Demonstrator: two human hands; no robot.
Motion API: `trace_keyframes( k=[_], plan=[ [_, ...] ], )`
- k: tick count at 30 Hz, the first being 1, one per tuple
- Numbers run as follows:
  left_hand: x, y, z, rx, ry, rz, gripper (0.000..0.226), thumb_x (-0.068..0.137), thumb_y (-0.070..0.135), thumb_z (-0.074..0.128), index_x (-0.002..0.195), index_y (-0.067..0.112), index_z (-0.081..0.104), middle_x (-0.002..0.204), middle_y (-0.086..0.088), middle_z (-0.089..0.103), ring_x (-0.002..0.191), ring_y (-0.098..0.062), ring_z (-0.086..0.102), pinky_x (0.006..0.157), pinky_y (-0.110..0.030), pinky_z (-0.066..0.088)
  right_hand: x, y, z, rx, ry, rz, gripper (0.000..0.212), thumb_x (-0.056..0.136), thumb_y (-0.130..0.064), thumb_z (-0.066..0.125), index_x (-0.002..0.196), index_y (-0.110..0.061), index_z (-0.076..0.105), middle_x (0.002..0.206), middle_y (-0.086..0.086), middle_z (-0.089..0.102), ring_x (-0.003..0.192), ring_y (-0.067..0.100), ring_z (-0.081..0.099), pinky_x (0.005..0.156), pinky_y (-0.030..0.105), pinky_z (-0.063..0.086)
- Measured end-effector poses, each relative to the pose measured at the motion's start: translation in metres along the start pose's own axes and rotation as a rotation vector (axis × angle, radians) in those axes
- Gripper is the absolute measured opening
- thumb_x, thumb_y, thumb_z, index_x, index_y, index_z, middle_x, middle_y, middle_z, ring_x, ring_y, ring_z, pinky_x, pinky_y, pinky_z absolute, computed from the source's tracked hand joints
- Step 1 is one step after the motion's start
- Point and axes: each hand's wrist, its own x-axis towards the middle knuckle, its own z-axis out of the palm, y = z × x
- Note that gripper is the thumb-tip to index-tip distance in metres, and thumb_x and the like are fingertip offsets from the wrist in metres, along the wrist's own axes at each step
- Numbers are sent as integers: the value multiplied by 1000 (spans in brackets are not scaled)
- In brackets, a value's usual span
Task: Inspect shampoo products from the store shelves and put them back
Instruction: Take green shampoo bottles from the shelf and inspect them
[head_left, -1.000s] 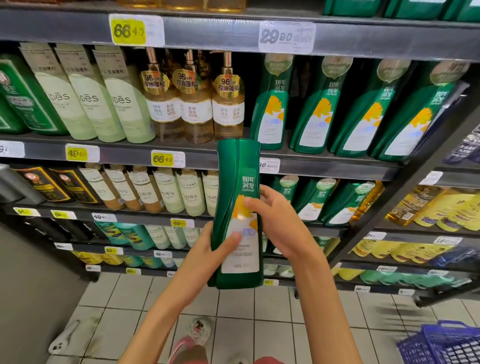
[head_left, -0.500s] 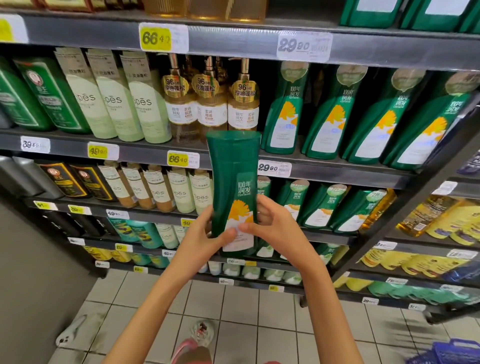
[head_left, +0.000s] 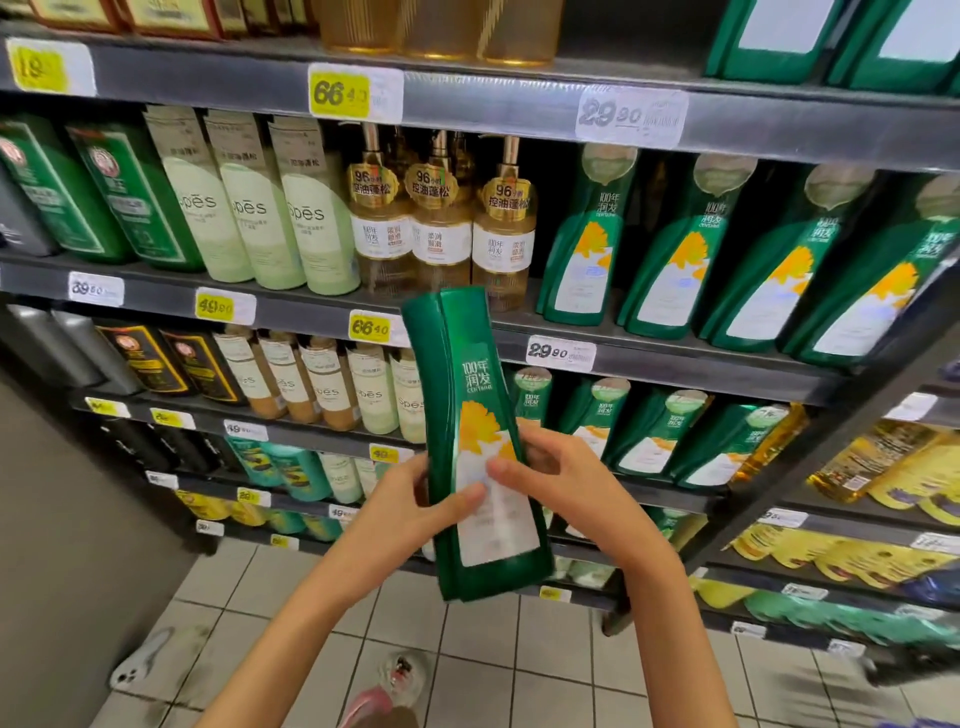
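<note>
A tall dark green shampoo bottle (head_left: 470, 395) with a yellow leaf and a white label is held up in front of the shelves, its top leaning slightly left. My left hand (head_left: 410, 506) grips its left side with the thumb across the label. From the right, my right hand (head_left: 563, 480) holds the bottle, its thumb on the label and its fingers behind. The bottle's label faces me. Matching green bottles (head_left: 670, 270) stand in a row on the shelf above and to the right.
Grey shelves (head_left: 649, 358) with price tags run across the view. Pale green bottles (head_left: 249, 208) and gold pump bottles (head_left: 441, 228) stand upper left. A second row of green bottles (head_left: 649, 436) sits behind my hands. Yellow refill packs (head_left: 883, 467) lie at right. Tiled floor (head_left: 291, 613) lies below.
The bottle has dropped lower in view and tilted its top to the left. Both hands stay on it, thumbs shifted on the label. The camera has moved closer to the shelves.
</note>
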Motion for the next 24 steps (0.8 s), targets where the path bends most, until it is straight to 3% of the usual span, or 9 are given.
trace_keyframes(
  k=[3,6,8,10,12,16,18,21,24],
  plan=[
    [-11,11,3,-324,-105,-187,42,79,36,62,113,12,60,106,-6,71,99,-21,68,74,-27,57,0,-9,5,122,69,156,69,73,-56,67,94,9,62,90,27,67,81,30,66,79,41,51],
    [-14,24,4,-447,-146,-261,32,79,34,66,104,15,69,106,-9,71,96,-22,69,69,-25,57,1,-15,12,275,100,309,47,81,-44,67,92,2,72,96,18,73,94,33,69,95,51,50],
    [-14,28,6,-441,-143,-292,29,75,39,60,90,20,75,97,-6,74,84,-17,71,58,-21,55,2,-15,15,270,145,337,41,83,-40,67,92,0,73,95,15,74,93,30,70,93,46,52],
    [-14,28,8,-380,-105,-300,33,71,40,56,89,19,75,91,-3,75,77,-14,72,53,-20,53,2,-13,17,228,187,324,49,83,-42,66,98,5,70,98,21,72,93,31,69,88,43,52],
    [-14,25,9,-289,-39,-274,41,71,39,59,103,15,67,91,-2,75,80,-14,71,56,-20,54,-1,-12,17,162,176,274,54,84,-44,64,106,5,65,103,22,69,91,27,69,82,40,53],
    [-16,25,8,-95,79,-124,49,72,34,65,118,18,58,106,1,71,93,-9,68,72,-20,56,-8,-18,14,144,77,154,21,92,-34,58,110,-24,64,107,-5,72,96,9,68,72,19,54],
    [-16,27,9,8,157,-39,44,79,26,67,121,22,55,109,5,67,95,-3,64,75,-18,54,-10,-25,15,146,98,73,19,93,-29,57,112,-31,61,111,-10,70,102,6,66,79,18,53],
    [-13,33,11,58,246,73,39,83,14,65,119,27,53,106,12,65,95,1,62,77,-19,54,-12,-36,17,138,136,-60,31,94,-21,55,124,-28,54,117,-8,67,109,8,63,92,27,52],
    [-5,46,11,45,249,198,42,82,6,65,113,31,53,101,15,66,92,4,62,73,-14,52,-9,-47,12,145,180,-138,36,94,-13,55,129,-19,50,121,-1,65,109,10,63,92,26,52]
  ],
)
